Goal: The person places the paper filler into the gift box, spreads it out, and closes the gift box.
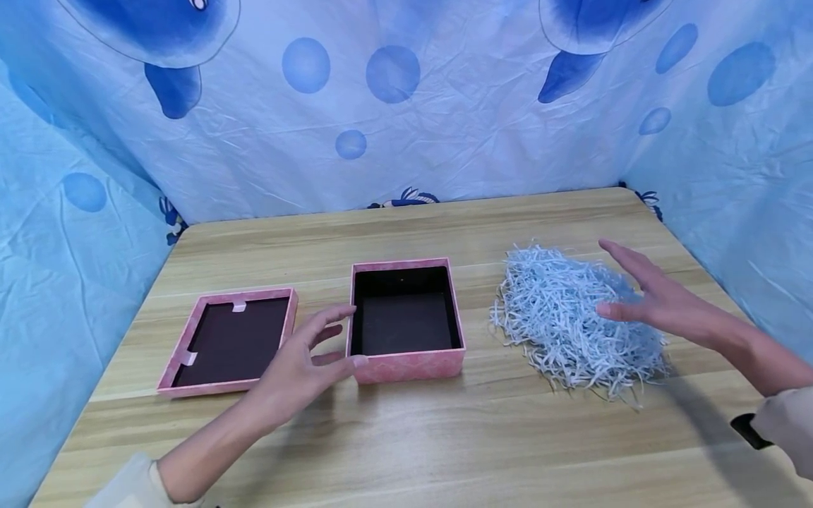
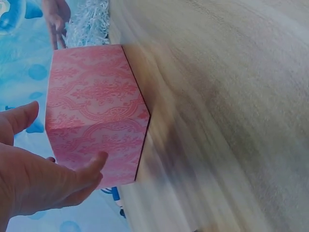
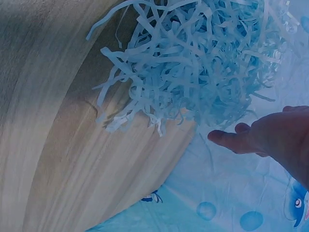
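A pink patterned box (image 1: 409,367) with a black inside stands at the middle of the table, its top uncovered and nothing inside it. My left hand (image 1: 298,377) is at the box's left side, fingers spread and thumb apart, fingertips right at the rim. The left wrist view shows the box's pink outer walls (image 2: 96,96) beside the fingers. On the right lies a loose heap of light blue shredded paper (image 1: 571,317). My right hand (image 1: 660,300) is over the heap's right side, thumb and fingers apart, holding nothing.
Left of the box lies its pink lid (image 1: 291,317), black inside up, with two pale tabs. The wooden table (image 1: 444,451) is bordered at the back and sides by a blue curtain (image 1: 254,155) with printed dolphins and bubbles.
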A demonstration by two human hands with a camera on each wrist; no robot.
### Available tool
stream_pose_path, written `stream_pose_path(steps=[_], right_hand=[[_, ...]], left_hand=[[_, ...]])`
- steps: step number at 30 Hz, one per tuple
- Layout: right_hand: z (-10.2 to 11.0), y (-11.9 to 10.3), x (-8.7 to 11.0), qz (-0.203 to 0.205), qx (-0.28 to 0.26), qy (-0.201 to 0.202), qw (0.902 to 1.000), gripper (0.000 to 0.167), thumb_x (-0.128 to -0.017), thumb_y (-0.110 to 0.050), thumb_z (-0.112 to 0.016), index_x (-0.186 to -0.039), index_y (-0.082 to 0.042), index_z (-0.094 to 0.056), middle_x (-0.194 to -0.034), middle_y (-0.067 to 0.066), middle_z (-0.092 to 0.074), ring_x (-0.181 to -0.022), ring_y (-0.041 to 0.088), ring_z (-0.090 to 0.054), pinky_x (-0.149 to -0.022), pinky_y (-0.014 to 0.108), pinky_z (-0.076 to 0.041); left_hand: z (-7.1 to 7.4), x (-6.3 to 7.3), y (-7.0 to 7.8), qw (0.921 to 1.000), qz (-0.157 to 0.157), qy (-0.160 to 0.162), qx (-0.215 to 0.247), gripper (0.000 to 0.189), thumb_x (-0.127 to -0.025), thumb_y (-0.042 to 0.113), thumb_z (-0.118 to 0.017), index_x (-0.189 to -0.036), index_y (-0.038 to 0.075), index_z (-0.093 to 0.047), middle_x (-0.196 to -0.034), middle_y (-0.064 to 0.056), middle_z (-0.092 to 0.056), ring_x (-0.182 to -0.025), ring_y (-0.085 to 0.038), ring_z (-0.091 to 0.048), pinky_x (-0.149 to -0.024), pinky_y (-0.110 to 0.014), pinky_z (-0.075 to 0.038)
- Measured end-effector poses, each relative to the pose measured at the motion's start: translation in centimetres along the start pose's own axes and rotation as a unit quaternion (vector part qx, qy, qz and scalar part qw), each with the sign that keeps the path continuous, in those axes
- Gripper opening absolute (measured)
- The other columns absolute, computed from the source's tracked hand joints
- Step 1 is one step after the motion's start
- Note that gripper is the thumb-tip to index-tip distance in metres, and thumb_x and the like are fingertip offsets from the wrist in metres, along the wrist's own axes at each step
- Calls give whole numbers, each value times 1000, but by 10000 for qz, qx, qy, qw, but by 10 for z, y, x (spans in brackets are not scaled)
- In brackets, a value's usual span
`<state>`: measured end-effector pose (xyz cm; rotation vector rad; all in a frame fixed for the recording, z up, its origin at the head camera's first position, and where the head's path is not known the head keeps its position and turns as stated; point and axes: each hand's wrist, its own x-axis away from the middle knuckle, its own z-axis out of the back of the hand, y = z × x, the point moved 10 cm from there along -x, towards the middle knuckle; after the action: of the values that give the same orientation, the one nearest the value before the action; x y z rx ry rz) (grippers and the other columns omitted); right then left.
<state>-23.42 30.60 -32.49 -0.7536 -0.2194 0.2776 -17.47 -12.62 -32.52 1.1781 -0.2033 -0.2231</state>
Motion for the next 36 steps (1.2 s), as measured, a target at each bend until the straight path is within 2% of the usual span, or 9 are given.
stream_pose_path(steps=[9, 16, 23, 31, 36], right_hand=[[-1, 3, -6, 192, -66, -7, 9998, 110, -81, -11, -76, -151, -44, 2, -160, 11, 10, -139, 54, -2, -83, 81, -22], [-1, 2, -13, 358, -419, 171, 9983, 126, -73, -4, -82, -149, -46, 9, -160, 11, 12, -141, 49, 8, -90, 82, -14], [-11, 4, -19, 378, -443, -53, 9983, 130, -67, -10, -85, -149, -46, 10, -160, 8, 15, -142, 41, 17, -93, 81, -4], [-32, 3, -25, 786, -148, -150, 9967, 132, -63, -20, -88, -154, -31, 7, -161, 12, 8, -142, 46, 7, -96, 80, -6], [-42, 5, -28, 815, 35, -192, 9965, 134, -63, -23, -89, -154, -28, 9, -160, 15, 8, -141, 49, 7, -96, 79, -4]], left_hand=[[-3, -5, -14, 9982, 442, -59, 394, 62, -84, 18, -75, -137, 25, -45, -142, -3, -39, -132, -33, -42, -93, -35, -50], [-4, -6, -18, 9976, 548, -73, 422, 63, -83, 22, -77, -137, 26, -44, -141, -2, -40, -132, -31, -42, -96, -36, -48], [-3, -6, -18, 9976, 597, -80, 348, 63, -83, 24, -77, -137, 26, -44, -142, -2, -39, -132, -30, -42, -97, -39, -47], [-3, -6, -16, 9976, 624, -86, 278, 63, -84, 22, -76, -137, 25, -44, -143, -7, -39, -131, -31, -43, -95, -37, -48], [-3, -6, -16, 9974, 657, -98, 286, 63, -84, 21, -76, -137, 25, -44, -143, -7, -39, -131, -31, -43, -95, -37, -48]])
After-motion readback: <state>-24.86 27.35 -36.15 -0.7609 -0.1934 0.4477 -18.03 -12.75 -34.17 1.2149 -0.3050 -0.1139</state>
